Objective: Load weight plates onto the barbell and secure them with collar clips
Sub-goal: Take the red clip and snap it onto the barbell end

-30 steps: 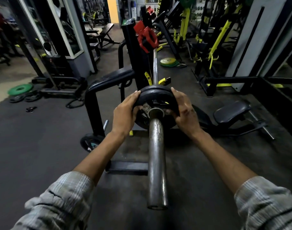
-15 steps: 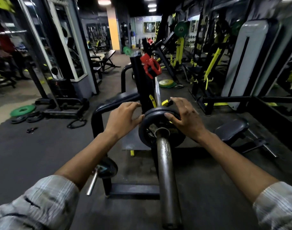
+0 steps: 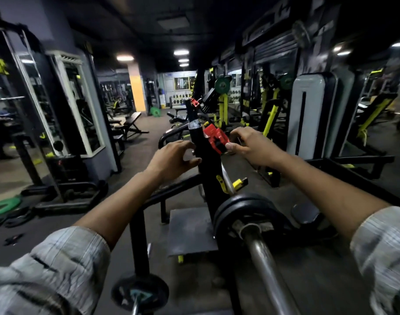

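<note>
Dim gym room with a dark rubber floor (image 3: 58,223), mirrors on the left and yellow-framed machines behind. Low in the middle, the barbell (image 3: 262,264) lies on a black rack, its bare steel sleeve coming toward the camera. Black weight plates (image 3: 246,212) already sit on this sleeve, pushed in toward the rack, so the loading on this end looks done. No clip is on the sleeve outside the plates, so I judge that the securing step is not yet done. The red collar clip (image 3: 215,138) hangs on the black upright post (image 3: 202,155), higher and well apart from the plates. The right hand (image 3: 251,146) touches the clip at its lower right edge with thumb and fingers, but I cannot tell if the grip is firm. The left hand (image 3: 174,159) is half open and empty, fingers curled just beside the post. What is left: take the clip off, slide it along the sleeve against the plates and lock it. The far end of the barbell is hidden, so its state is unknown.
</note>
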{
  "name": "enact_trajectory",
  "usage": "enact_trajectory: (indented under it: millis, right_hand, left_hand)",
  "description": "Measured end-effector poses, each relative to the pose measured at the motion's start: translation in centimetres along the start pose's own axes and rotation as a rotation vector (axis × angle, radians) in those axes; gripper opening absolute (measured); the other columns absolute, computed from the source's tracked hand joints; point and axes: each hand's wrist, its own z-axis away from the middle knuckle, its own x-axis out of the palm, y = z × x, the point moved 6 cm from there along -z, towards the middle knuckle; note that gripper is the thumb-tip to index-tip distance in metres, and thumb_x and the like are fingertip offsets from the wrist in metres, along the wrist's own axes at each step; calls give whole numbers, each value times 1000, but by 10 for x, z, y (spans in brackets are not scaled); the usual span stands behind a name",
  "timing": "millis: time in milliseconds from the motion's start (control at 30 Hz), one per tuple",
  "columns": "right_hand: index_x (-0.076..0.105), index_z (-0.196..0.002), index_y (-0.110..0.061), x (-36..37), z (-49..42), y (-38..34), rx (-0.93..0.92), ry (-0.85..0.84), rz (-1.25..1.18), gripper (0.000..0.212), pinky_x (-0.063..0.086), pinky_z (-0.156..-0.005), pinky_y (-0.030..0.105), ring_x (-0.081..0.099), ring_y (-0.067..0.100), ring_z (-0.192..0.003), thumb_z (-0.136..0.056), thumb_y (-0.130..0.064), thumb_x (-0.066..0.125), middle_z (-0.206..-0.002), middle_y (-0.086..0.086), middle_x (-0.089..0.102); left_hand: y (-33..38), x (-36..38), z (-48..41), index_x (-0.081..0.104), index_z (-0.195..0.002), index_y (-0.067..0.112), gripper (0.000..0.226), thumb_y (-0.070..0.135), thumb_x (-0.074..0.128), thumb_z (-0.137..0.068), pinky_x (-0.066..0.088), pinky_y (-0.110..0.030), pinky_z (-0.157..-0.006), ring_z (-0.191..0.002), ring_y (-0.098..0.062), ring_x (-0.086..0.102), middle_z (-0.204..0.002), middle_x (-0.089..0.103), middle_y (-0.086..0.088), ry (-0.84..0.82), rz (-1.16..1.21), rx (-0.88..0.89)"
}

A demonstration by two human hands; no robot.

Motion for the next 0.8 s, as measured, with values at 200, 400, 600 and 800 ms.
enact_trajectory:
  millis: [200, 400, 600, 800]
  right_hand:
    - [54, -141, -12, -6, -53, 12, 34, 1, -6, 57, 49, -98, 39, 58, 30, -120, -101, -53, 59, -133, 15, 58]
    - [48, -149, -13, 16, -91, 28, 54, -47, -59, 62, 48, -109, 46, 56, 31, -129, -102, -52, 56, -143, 17, 55]
    - [46, -152, -13, 43, -117, 55, 143, -83, -246, 63, 48, -98, 36, 57, 32, -131, -105, -54, 49, -146, 18, 56]
    - [56, -127, -14, 79, -122, 72, 413, -137, -836, 36, 66, -62, 49, 73, 25, -85, -105, -43, 57, -111, 10, 69]
  left_hand:
    - [-6, 8, -53, 56, -132, 19, 54, 51, 69, -90, 57, -45, -86, -111, -28, 67, -124, 70, -7, -15, 43, 8]
    - [-6, 28, -95, 44, -143, 17, 66, 48, 70, -91, 57, -51, -89, -111, -36, 68, -126, 70, -15, -83, 35, -46]
    - [-5, 55, -124, 48, -140, 12, 66, 46, 74, -89, 54, -46, -95, -112, -34, 65, -127, 66, -14, -115, 197, -118]
    - [-3, 92, -131, 45, -134, 9, 74, 49, 80, -82, 56, -46, -94, -110, -35, 67, -124, 67, -18, -99, 371, -276]
